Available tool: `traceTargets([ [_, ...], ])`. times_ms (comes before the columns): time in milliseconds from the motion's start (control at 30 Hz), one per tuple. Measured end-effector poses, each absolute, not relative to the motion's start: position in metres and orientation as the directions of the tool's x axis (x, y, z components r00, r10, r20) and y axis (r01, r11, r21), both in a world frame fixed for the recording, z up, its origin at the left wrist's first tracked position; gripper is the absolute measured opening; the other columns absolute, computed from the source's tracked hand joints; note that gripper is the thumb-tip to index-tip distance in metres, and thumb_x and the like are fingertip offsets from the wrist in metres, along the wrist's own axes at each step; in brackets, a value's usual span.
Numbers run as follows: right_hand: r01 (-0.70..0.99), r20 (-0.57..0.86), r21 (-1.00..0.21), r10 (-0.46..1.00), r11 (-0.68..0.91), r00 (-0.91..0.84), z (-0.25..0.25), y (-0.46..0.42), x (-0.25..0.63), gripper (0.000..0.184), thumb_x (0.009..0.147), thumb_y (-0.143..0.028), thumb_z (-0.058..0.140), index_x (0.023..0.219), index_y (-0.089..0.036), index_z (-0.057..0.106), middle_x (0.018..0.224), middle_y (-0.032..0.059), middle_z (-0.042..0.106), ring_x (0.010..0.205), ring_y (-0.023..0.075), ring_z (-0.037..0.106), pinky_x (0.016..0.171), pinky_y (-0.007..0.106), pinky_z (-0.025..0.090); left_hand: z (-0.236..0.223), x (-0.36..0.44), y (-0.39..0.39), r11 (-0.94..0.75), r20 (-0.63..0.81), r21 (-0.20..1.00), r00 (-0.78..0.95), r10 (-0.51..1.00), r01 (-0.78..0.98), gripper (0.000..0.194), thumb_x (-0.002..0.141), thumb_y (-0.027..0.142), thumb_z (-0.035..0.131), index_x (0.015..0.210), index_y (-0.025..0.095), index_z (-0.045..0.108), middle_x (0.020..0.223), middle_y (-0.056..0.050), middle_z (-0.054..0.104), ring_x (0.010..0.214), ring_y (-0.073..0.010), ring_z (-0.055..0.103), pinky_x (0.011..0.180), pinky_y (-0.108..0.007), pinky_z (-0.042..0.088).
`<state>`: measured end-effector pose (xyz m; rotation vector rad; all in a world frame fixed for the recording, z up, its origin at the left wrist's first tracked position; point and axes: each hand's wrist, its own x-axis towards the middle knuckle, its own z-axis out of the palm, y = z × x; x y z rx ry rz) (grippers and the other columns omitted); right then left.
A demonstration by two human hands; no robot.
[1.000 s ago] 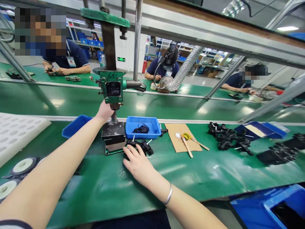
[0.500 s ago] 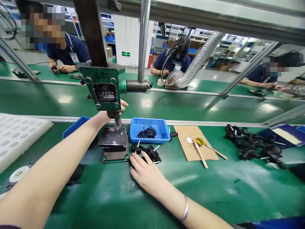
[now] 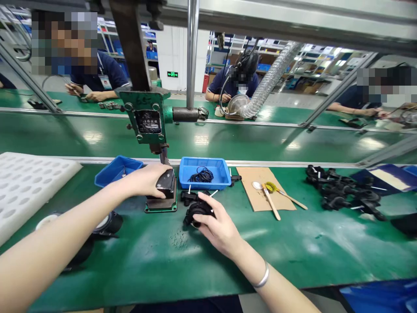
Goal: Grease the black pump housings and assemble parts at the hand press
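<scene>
My left hand [image 3: 148,179] lies over the dark block [image 3: 165,183] at the base of the green hand press [image 3: 147,119], its fingers curled on the block's top. My right hand [image 3: 219,226] is closed on a black plastic part [image 3: 195,211] just right of the press base. Another black part with white pins [image 3: 189,196] lies right behind it. A blue tray [image 3: 203,173] with black rings in it stands beyond these parts.
A second blue tray [image 3: 117,169] stands left of the press. White foam tray [image 3: 26,184] at far left, round black-and-white pieces [image 3: 109,222] under my left arm. Cardboard sheet [image 3: 260,191] with sticks to the right, then a heap of black parts [image 3: 342,193]. Other people work across the belt.
My left hand came down from behind the press head onto the block at its base. My right hand went from lying flat beside the black parts to gripping one of them.
</scene>
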<state>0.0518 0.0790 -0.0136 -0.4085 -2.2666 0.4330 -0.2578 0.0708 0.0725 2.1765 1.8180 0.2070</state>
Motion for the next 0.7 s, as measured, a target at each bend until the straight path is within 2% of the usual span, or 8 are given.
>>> traceTargets([
  [67, 0.078, 0.603, -0.648, 0.574, 0.757, -0.554, -0.009, 0.067, 0.051, 0.02, 0.088, -0.018, 0.069, 0.106, -0.022, 0.063, 0.146, 0.0148, 0.051, 0.136, 0.0256, 0.051, 0.109, 0.047, 0.048, 0.062, -0.25, 0.071, -0.166, -0.04, 0.259, 0.183, 0.982, 0.951, 0.082, 0.06, 0.043, 0.082, 0.133, 0.018, 0.055, 0.138, -0.018, 0.062, 0.126, -0.0386, 0.059, 0.106, -0.046, 0.046],
  [133, -0.028, 0.465, -0.853, 0.733, 0.522, -0.496, -0.007, 0.053, 0.052, 0.018, 0.087, -0.02, 0.072, 0.099, -0.022, 0.06, 0.134, 0.0131, 0.061, 0.132, 0.0256, 0.056, 0.109, 0.048, 0.047, 0.058, -0.248, 0.073, -0.157, -0.027, 0.253, 0.169, 0.985, 0.955, 0.081, 0.06, 0.044, 0.082, 0.132, 0.018, 0.055, 0.136, -0.019, 0.063, 0.123, -0.0392, 0.06, 0.103, -0.047, 0.048],
  [200, -0.131, 0.29, -0.957, 0.82, 0.259, -0.493, -0.008, 0.04, 0.054, 0.019, 0.086, -0.023, 0.074, 0.095, -0.022, 0.057, 0.122, 0.0101, 0.066, 0.124, 0.0243, 0.062, 0.105, 0.045, 0.049, 0.058, -0.249, 0.074, -0.156, -0.022, 0.243, 0.167, 0.986, 0.957, 0.08, 0.06, 0.044, 0.082, 0.132, 0.018, 0.055, 0.135, -0.019, 0.063, 0.123, -0.0396, 0.061, 0.101, -0.046, 0.049],
  [300, -0.235, 0.107, -0.972, 0.868, -0.011, -0.485, -0.014, 0.025, 0.057, 0.023, 0.085, -0.029, 0.076, 0.091, -0.021, 0.055, 0.112, 0.0059, 0.067, 0.111, 0.0198, 0.066, 0.098, 0.035, 0.051, 0.06, -0.252, 0.074, -0.169, -0.018, 0.233, 0.178, 0.984, 0.958, 0.079, 0.061, 0.045, 0.08, 0.131, 0.017, 0.056, 0.135, -0.019, 0.064, 0.124, -0.0406, 0.06, 0.102, -0.046, 0.049],
  [433, -0.258, -0.075, -0.941, 0.88, -0.217, -0.469, -0.02, 0.014, 0.058, 0.024, 0.085, -0.034, 0.076, 0.095, -0.021, 0.059, 0.108, 0.0037, 0.069, 0.101, 0.0137, 0.064, 0.088, 0.025, 0.051, 0.06, -0.252, 0.073, -0.183, -0.017, 0.223, 0.192, 0.981, 0.957, 0.082, 0.06, 0.045, 0.08, 0.132, 0.015, 0.055, 0.136, -0.021, 0.063, 0.123, -0.0418, 0.06, 0.101, -0.048, 0.049],
  [567, -0.317, -0.167, -0.872, 0.834, -0.374, -0.526, -0.023, 0.007, 0.055, 0.024, 0.085, -0.036, 0.076, 0.096, -0.021, 0.061, 0.107, 0.0029, 0.07, 0.096, 0.0131, 0.065, 0.083, 0.023, 0.052, 0.06, -0.252, 0.073, -0.206, -0.013, 0.216, 0.214, 0.977, 0.954, 0.081, 0.06, 0.044, 0.081, 0.131, 0.013, 0.057, 0.135, -0.021, 0.063, 0.123, -0.0404, 0.06, 0.101, -0.044, 0.049],
  [700, -0.351, -0.22, -0.823, 0.819, -0.448, -0.53, -0.026, 0.003, 0.053, 0.026, 0.081, -0.035, 0.079, 0.095, -0.02, 0.063, 0.105, 0.0023, 0.071, 0.094, 0.0136, 0.067, 0.082, 0.022, 0.052, 0.06, -0.253, 0.073, -0.207, -0.009, 0.204, 0.213, 0.977, 0.957, 0.08, 0.06, 0.046, 0.081, 0.13, 0.017, 0.057, 0.134, -0.019, 0.064, 0.123, -0.0389, 0.06, 0.1, -0.043, 0.049],
])
